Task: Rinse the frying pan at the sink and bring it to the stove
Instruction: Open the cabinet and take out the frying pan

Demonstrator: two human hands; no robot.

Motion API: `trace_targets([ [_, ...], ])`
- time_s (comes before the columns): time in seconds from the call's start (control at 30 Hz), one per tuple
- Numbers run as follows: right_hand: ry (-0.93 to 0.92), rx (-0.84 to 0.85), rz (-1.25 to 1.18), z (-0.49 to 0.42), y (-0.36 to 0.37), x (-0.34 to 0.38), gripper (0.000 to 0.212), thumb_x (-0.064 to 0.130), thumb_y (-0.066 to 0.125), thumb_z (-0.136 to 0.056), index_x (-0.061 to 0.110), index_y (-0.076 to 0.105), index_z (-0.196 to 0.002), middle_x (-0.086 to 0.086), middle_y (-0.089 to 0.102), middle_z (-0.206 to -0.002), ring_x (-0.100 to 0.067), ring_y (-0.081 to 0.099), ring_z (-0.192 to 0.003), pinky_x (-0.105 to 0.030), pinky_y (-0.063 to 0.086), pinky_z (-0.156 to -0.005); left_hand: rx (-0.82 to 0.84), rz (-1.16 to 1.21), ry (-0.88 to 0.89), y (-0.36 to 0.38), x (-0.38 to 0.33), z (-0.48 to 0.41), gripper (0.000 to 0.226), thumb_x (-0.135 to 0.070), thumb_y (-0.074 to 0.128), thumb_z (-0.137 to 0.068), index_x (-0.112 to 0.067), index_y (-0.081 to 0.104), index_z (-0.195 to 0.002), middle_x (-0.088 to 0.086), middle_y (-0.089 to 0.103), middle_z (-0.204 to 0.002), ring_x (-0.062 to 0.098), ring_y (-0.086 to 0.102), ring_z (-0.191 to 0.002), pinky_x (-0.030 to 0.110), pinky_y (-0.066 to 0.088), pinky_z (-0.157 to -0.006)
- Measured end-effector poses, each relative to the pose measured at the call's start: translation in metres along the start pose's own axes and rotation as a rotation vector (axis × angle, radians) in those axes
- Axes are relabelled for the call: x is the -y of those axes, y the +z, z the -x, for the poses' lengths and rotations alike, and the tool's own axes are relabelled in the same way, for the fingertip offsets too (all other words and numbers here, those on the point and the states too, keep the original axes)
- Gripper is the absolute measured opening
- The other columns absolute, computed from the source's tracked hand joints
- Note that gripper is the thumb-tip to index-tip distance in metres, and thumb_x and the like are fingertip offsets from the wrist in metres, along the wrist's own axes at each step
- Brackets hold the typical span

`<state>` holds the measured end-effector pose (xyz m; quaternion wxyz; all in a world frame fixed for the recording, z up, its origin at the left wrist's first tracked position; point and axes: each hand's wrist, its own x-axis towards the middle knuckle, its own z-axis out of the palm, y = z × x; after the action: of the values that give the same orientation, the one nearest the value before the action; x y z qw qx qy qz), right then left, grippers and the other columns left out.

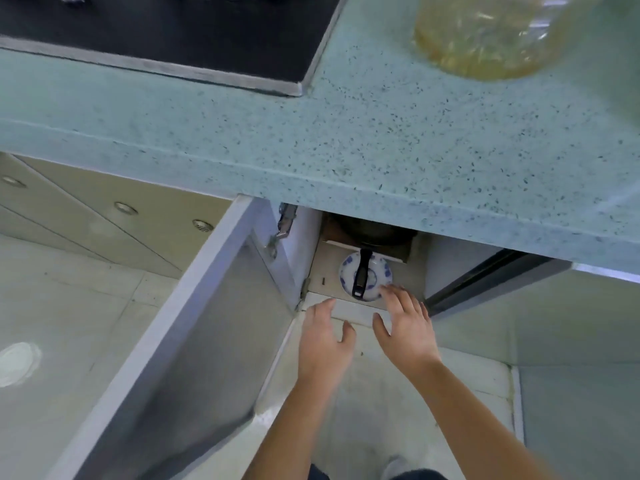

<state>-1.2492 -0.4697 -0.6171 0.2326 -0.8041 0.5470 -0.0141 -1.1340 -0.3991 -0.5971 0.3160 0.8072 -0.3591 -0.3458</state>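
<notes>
Reaching down toward an open cabinet (367, 268) under the counter (398, 133), both hands are empty with fingers spread. The left hand (325, 344) hovers at about 6 o'clock in the view, just short of the cabinet's front edge; the right hand (405, 327) is beside it toward 5 o'clock, its fingertips (389, 289) overlapping the near rim of a blue-and-white plate (348, 268), though whether they touch it cannot be told. The pan (370, 232) sits inside the cabinet, dark and mostly hidden beneath the counter's edge, with its black handle (362, 271) pointing out toward 6 o'clock and lying across the plate. The left door (194, 306) stands swung open toward 8 o'clock, the right door (491, 278) toward 3 o'clock. The stove (173, 32) is at 11 o'clock on the counter, and a blurred bottle (491, 36) of yellowish liquid is at 1 o'clock.
</notes>
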Motion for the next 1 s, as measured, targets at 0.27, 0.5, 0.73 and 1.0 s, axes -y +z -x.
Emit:
trace_targets([
  [0.27, -0.007, -0.136, -0.096, -0.091, 0.099, -0.063, 0.052, 0.026, 0.049, -0.090, 0.016, 0.038, -0.140, -0.005, 0.044, -0.143, -0.024, 0.040, -0.131, -0.036, 0.031, -0.110, -0.091, 0.045, 0.087, 0.096, 0.059, -0.099, 0.036, -0.012, 0.056, -0.088, -0.008, 0.052, -0.124, 0.005, 0.054, -0.118, 0.017, 0.053, -0.111, 0.012, 0.029, -0.081],
  [0.5, -0.013, -0.381, -0.412, -0.163, 0.158, -0.097, 0.048, 0.014, 0.052, -0.090, 0.009, 0.044, -0.136, -0.011, 0.049, -0.135, -0.025, 0.044, -0.125, -0.028, 0.034, -0.104, -0.186, 0.160, 0.191, 0.168, 0.096, -0.183, 0.040, -0.018, 0.056, -0.089, -0.009, 0.049, -0.128, -0.003, 0.047, -0.108, 0.019, 0.051, -0.110, 0.018, 0.033, -0.087],
  [0.73, 0.094, -0.353, -0.564, -0.204, 0.193, -0.129, 0.048, 0.022, 0.051, -0.092, 0.017, 0.041, -0.139, -0.007, 0.041, -0.143, -0.021, 0.042, -0.129, -0.025, 0.034, -0.102, -0.201, 0.128, 0.193, 0.208, 0.116, -0.228, 0.044, -0.019, 0.053, -0.091, -0.010, 0.045, -0.133, 0.011, 0.050, -0.130, 0.022, 0.050, -0.117, 0.023, 0.037, -0.092],
  [1.0, 0.173, -0.204, -0.816, -0.227, 0.223, -0.139, 0.047, 0.027, 0.053, -0.092, 0.021, 0.041, -0.137, -0.006, 0.048, -0.139, -0.020, 0.048, -0.124, -0.026, 0.038, -0.096, -0.165, 0.011, 0.128, 0.235, 0.142, -0.247, 0.046, -0.030, 0.053, -0.091, -0.012, 0.045, -0.132, 0.010, 0.048, -0.128, 0.027, 0.054, -0.112, 0.029, 0.043, -0.085],
])
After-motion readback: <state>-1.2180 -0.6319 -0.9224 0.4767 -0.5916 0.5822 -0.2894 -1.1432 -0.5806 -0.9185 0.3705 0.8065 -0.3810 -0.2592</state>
